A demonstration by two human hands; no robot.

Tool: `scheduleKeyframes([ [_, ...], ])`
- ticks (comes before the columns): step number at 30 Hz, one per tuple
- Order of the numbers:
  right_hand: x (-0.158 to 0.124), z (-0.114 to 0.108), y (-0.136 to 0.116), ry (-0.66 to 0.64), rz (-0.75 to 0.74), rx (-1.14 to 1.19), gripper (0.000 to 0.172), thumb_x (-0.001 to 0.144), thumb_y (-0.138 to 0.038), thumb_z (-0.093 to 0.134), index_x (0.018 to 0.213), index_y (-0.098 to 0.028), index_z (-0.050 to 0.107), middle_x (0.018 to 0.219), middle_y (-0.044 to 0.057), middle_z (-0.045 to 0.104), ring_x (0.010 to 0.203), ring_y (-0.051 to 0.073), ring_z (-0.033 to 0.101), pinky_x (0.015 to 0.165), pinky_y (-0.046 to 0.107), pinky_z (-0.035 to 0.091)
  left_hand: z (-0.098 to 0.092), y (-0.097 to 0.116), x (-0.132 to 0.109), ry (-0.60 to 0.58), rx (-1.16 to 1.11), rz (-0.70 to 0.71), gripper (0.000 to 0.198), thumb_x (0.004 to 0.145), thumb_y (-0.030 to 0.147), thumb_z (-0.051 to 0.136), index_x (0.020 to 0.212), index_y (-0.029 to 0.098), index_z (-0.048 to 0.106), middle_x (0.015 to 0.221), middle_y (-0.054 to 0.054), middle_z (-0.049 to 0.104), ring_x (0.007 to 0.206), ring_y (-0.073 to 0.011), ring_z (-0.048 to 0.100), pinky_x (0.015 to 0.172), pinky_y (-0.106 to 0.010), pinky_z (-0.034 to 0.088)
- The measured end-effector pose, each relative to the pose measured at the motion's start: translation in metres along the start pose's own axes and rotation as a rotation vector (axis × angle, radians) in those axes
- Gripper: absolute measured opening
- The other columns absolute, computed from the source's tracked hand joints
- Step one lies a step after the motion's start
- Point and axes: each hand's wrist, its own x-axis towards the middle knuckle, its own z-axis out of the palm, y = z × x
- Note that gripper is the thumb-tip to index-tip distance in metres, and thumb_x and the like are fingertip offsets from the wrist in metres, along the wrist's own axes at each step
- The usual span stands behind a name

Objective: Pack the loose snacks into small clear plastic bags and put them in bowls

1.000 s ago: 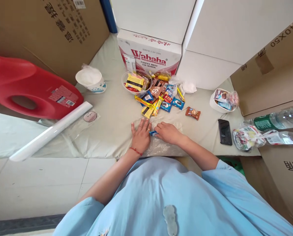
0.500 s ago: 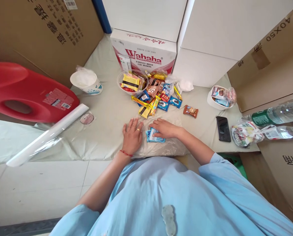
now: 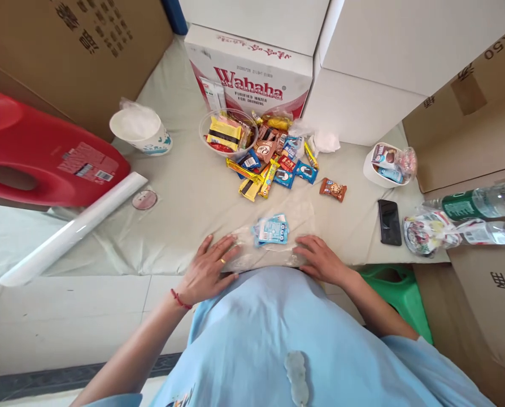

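Several small light-blue packets (image 3: 273, 230) lie stacked on a sheet of clear plastic film (image 3: 244, 254) at the table's front edge. To the left, my left hand (image 3: 210, 265) rests with fingers spread on the film's near corner. My right hand (image 3: 320, 258) lies on the film's right side, fingers stretched out and apart from the packets. Neither hand holds anything I can see. Beyond the film, a heap of wrapped snacks (image 3: 284, 164) spreads beside a clear round bowl (image 3: 228, 151) full of more snacks. One brown snack packet (image 3: 332, 190) lies apart on the right.
On the left are a red jug (image 3: 44, 152), a roll of plastic film (image 3: 74, 229) and a paper cup (image 3: 142, 133). On the right, a white tub (image 3: 383, 176), a phone (image 3: 389, 223) and plastic bottles (image 3: 481, 204). A Wahaba-style printed carton (image 3: 248, 73) stands behind.
My right hand has let go of the light-blue packets and moved right and nearer to me. My left hand has slid left and toward me. The packets stay on the film.
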Motion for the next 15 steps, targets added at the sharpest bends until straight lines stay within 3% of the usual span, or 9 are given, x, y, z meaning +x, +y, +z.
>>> scheduleKeyframes([
  [2, 0.004, 0.006, 0.001, 0.044, -0.005, 0.047, 0.023, 0.101, -0.030, 0.057, 0.119, -0.022, 0.070, 0.132, 0.015, 0.063, 0.125, 0.029, 0.055, 0.106, 0.052, 0.049, 0.002, 0.000, 0.007, 0.030, 0.054, -0.036, 0.067, 0.092, 0.059, 0.060, 0.149, 0.026, 0.052, 0.160, -0.018, 0.046, 0.146, -0.0344, 0.046, 0.125, -0.057, 0.015],
  [4, 0.018, 0.000, 0.003, 0.073, -0.044, 0.142, 0.022, 0.104, -0.028, 0.051, 0.109, -0.022, 0.071, 0.127, 0.014, 0.066, 0.118, 0.025, 0.060, 0.100, 0.045, 0.053, 0.001, 0.001, 0.017, 0.048, 0.076, -0.091, 0.063, 0.094, 0.062, 0.056, 0.147, 0.029, 0.055, 0.161, -0.018, 0.045, 0.140, -0.0342, 0.052, 0.120, -0.057, 0.023],
  [8, 0.057, -0.033, 0.010, 0.064, -0.032, 0.265, 0.025, 0.105, -0.029, 0.046, 0.107, -0.020, 0.068, 0.138, 0.014, 0.062, 0.117, 0.021, 0.064, 0.098, 0.037, 0.054, -0.005, 0.007, 0.040, 0.049, 0.082, -0.271, 0.053, 0.101, 0.054, 0.043, 0.147, 0.032, 0.057, 0.164, -0.013, 0.042, 0.127, -0.0329, 0.060, 0.105, -0.054, 0.036],
  [10, 0.075, -0.046, 0.014, 0.026, 0.086, 0.300, 0.023, 0.104, -0.029, 0.046, 0.104, -0.019, 0.067, 0.123, 0.012, 0.070, 0.099, 0.018, 0.071, 0.088, 0.033, 0.055, -0.007, 0.009, 0.052, 0.063, 0.054, -0.359, 0.049, 0.103, 0.050, 0.037, 0.140, 0.032, 0.063, 0.162, -0.011, 0.046, 0.124, -0.0324, 0.060, 0.100, -0.053, 0.039],
  [12, 0.091, -0.052, 0.020, -0.027, 0.265, 0.339, 0.020, 0.102, -0.028, 0.047, 0.099, -0.018, 0.065, 0.092, 0.005, 0.074, 0.076, 0.016, 0.071, 0.073, 0.028, 0.054, -0.007, 0.009, 0.064, 0.092, -0.010, -0.442, 0.049, 0.105, 0.048, 0.032, 0.130, 0.030, 0.071, 0.154, -0.009, 0.056, 0.123, -0.0319, 0.059, 0.098, -0.052, 0.041],
  [15, 0.106, -0.051, 0.029, -0.097, 0.487, 0.406, 0.017, 0.099, -0.027, 0.050, 0.089, -0.019, 0.060, 0.064, -0.003, 0.065, 0.058, 0.015, 0.067, 0.058, 0.023, 0.048, -0.009, 0.004, 0.073, 0.139, -0.122, -0.521, 0.050, 0.104, 0.048, 0.031, 0.118, 0.028, 0.075, 0.141, -0.007, 0.067, 0.122, -0.0307, 0.058, 0.098, -0.050, 0.042],
])
